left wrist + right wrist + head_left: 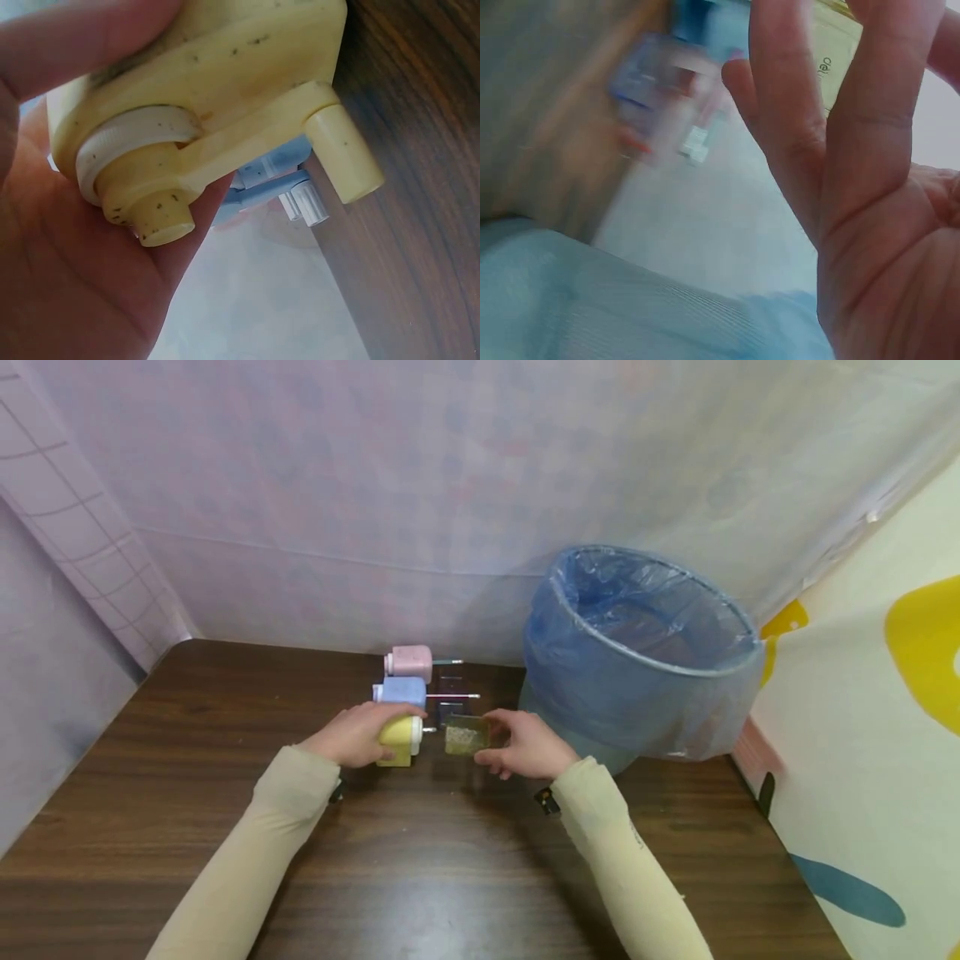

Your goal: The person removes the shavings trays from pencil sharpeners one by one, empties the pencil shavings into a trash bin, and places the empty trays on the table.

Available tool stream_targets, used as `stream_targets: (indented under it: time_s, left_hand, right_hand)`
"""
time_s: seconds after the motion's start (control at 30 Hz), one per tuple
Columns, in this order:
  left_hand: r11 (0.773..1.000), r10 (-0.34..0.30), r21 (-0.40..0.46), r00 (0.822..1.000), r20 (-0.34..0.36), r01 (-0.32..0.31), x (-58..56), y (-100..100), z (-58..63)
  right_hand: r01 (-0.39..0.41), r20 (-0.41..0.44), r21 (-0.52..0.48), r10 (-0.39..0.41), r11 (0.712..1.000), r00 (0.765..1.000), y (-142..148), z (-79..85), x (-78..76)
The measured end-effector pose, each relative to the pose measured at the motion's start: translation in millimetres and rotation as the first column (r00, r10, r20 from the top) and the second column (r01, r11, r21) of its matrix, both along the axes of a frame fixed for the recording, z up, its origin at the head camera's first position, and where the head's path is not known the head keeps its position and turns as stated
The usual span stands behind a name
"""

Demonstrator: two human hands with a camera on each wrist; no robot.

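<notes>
My left hand [356,735] grips a yellow crank pencil sharpener [399,750], and in the left wrist view its crank handle [345,154] and white ring face the camera. A short pencil end [430,730] shows just right of it. My right hand [531,746] pinches a see-through yellowish shavings drawer [465,737] by its right end, with pale shavings visible in it. In the right wrist view, fingers cover much of the drawer [836,56]. The drawer is apart from the sharpener.
Beyond the left hand lie a blue sharpener [405,690] and a pink sharpener [411,662], each with a pencil pointing right. Clear drawers [451,683] are beside them. At right stands a bin lined with a blue bag [600,710], close to the right hand. Walls border the brown table [420,877].
</notes>
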State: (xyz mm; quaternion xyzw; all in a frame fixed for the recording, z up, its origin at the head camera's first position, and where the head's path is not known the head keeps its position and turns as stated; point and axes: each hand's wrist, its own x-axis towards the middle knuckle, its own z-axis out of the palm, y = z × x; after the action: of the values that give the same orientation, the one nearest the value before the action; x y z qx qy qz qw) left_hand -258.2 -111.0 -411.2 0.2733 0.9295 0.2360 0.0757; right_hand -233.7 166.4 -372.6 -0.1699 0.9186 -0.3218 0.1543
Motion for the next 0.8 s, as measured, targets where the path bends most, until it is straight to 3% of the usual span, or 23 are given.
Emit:
stream_targets:
  time_s: [0.33, 0.53, 0.7, 0.8]
  left_hand:
    - [1.0, -0.007, 0.006, 1.0, 0.003, 0.007, -0.5, -0.6, -1.0]
    - [1.0, -0.005, 0.011, 1.0, 0.004, 0.004, 0.8, -1.3, -2.1]
    - [1.0, 0.003, 0.009, 1.0, 0.011, -0.003, 0.7, -1.0, -2.4]
    - [1.0, 0.012, 0.008, 1.0, 0.016, -0.012, 0.3, -0.9, -1.2]
  right_hand:
    - [0.04, -0.133, -0.03, -0.044, 0.999, 0.99, 7.0, 59.6, 25.8]
    - [0.08, -0.244, -0.066, -0.094, 0.995, 0.965, 11.7, 88.4, 37.7]
    - [0.116, -0.394, -0.126, -0.157, 0.985, 0.906, 26.2, 115.5, 43.8]
    - [0.173, -0.511, -0.162, -0.233, 0.972, 0.827, 34.9, 130.0, 44.6]
